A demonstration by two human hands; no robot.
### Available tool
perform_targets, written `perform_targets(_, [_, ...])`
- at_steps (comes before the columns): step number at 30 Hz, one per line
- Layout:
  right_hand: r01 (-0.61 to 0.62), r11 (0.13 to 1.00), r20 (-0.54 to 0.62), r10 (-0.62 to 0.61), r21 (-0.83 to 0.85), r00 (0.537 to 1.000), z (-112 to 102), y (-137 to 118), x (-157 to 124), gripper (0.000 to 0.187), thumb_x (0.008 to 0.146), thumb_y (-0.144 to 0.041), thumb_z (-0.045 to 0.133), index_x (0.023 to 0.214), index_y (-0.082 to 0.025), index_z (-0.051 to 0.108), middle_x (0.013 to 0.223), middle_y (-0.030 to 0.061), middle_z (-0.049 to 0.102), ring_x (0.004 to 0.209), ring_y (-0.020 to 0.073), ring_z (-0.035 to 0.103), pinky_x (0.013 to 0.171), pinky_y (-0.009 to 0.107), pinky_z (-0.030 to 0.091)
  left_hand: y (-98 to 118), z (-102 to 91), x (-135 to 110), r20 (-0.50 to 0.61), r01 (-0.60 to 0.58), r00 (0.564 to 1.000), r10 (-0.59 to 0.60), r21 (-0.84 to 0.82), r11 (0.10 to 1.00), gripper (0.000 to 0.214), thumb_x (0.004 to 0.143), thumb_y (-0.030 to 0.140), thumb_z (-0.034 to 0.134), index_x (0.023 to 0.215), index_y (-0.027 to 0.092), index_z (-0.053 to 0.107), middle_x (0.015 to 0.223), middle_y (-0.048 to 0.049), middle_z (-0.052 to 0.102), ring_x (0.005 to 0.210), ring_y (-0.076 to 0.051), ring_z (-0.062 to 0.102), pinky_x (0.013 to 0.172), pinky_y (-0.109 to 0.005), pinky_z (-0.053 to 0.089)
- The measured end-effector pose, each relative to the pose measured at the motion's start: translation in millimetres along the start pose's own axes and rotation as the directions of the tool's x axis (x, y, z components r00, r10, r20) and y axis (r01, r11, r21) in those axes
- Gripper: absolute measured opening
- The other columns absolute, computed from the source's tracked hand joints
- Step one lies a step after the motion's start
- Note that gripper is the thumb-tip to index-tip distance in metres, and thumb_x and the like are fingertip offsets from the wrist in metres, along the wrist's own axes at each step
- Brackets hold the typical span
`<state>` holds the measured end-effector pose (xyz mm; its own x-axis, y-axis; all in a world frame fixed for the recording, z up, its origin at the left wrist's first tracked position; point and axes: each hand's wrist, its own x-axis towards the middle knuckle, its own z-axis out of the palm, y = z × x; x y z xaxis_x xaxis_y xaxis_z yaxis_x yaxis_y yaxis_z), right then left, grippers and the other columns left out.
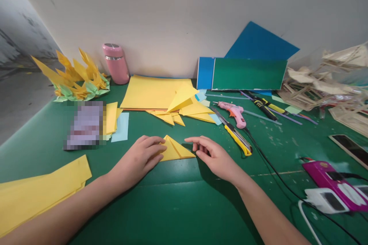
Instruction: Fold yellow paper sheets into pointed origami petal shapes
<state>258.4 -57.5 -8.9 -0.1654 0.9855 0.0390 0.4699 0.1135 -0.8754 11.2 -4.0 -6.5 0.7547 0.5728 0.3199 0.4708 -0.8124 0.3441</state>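
Observation:
A yellow sheet of paper folded into a triangle lies flat on the green table in front of me. My left hand rests on its left part with fingers stretched out, covering that corner. To the right of the triangle, my right hand hovers just off its tip, fingers loosely curled and apart, holding nothing. Behind it sit several folded yellow paper pieces, overlapping the front of a stack of yellow sheets.
A yellow box cutter and pink glue gun lie to the right, its cord trailing forward. A pink bottle stands near the wall beside paper flowers. A magenta power strip is at right, yellow sheets at left.

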Motion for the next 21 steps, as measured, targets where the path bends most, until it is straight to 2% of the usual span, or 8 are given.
perform_targets(4, [-0.029,0.999,-0.150,0.033,0.027,0.988,8.4,0.5,-0.4,0.026,0.086,-0.018,0.050,0.108,-0.022,0.065,0.083,0.0015,0.056,0.066,0.0136,0.052,0.060,0.026,0.045,2.2,-0.6,0.7,-0.003,-0.007,1.000,0.007,-0.008,1.000,0.024,0.099,0.025,0.039,0.104,0.017,0.061,0.113,-0.0093,0.062,0.101,-0.022,0.055,0.088,-0.038,0.048])
perform_targets(7, [0.045,0.991,-0.191,-0.069,-0.128,0.979,17.3,-2.4,-2.2,0.022,0.083,-0.016,0.059,0.102,-0.023,0.067,0.085,0.0023,0.059,0.073,0.0163,0.054,0.065,0.029,0.046,7.9,-2.1,1.9,0.012,-0.041,0.999,0.041,0.016,0.999,0.025,0.100,0.022,0.037,0.093,0.018,0.061,0.103,-0.0071,0.062,0.093,-0.020,0.055,0.083,-0.034,0.048])
perform_targets(10, [0.220,0.928,-0.126,-0.267,-0.302,0.955,23.4,-7.4,-5.1,0.016,0.087,-0.015,0.057,0.095,-0.022,0.069,0.087,0.0048,0.062,0.084,0.0199,0.055,0.074,0.033,0.047,14.3,-1.8,1.8,0.081,-0.082,0.994,0.077,0.053,0.995,0.025,0.098,0.014,0.037,0.092,0.018,0.061,0.095,-0.0053,0.062,0.085,-0.018,0.054,0.077,-0.030,0.048])
perform_targets(13, [0.382,0.844,0.016,-0.406,-0.377,0.914,25.2,-11.7,-8.0,0.026,0.094,-0.012,0.045,0.099,-0.019,0.069,0.089,0.0076,0.065,0.084,0.0207,0.055,0.073,0.034,0.048,19.9,-1.0,0.1,0.167,-0.107,0.982,0.085,0.127,0.986,0.028,0.091,0.004,0.039,0.099,0.018,0.062,0.094,-0.0056,0.062,0.082,-0.019,0.055,0.074,-0.031,0.049])
perform_targets(17, [0.459,0.791,0.133,-0.446,-0.404,0.885,23.7,-14.3,-10.7,0.034,0.093,-0.007,0.038,0.110,-0.014,0.066,0.095,0.0112,0.065,0.087,0.0226,0.055,0.075,0.037,0.051,25.9,-4.3,-2.0,0.228,-0.171,0.967,0.116,0.237,0.956,0.043,0.085,0.000,0.040,0.120,0.016,0.058,0.094,-0.0088,0.062,0.081,-0.023,0.056,0.073,-0.035,0.051])
perform_targets(21, [0.455,0.816,0.093,-0.454,-0.357,0.886,22.7,-13.2,-11.2,0.036,0.091,-0.004,0.037,0.108,-0.017,0.066,0.096,0.0100,0.066,0.088,0.0217,0.057,0.075,0.036,0.051,27.6,-11.1,-1.6,0.256,-0.177,0.959,0.122,0.203,0.963,0.035,0.089,0.009,0.044,0.119,0.018,0.059,0.097,-0.0085,0.062,0.088,-0.024,0.058,0.078,-0.036,0.050])
